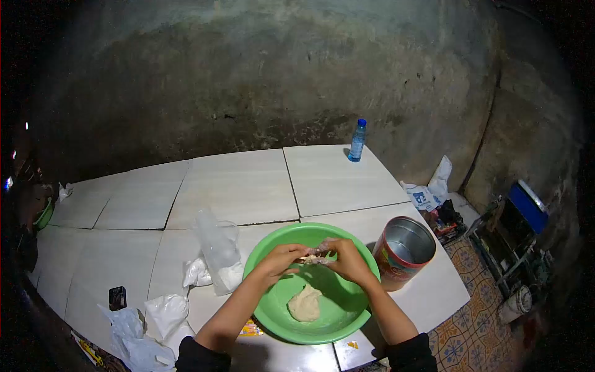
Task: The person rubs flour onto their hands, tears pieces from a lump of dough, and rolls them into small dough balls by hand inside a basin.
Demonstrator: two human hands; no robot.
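A green basin stands on the white tiled table, with a lump of pale dough on its bottom. Above the far part of the basin, my left hand and my right hand meet. Between their fingertips is a small bit of dough, pinched from both sides. Sticky dough coats the fingers of my right hand. Neither hand touches the large lump below.
Right of the basin stands an open tin. A clear jug and white plastic bags lie at the left, near a black phone. A blue-capped bottle stands at the table's far edge.
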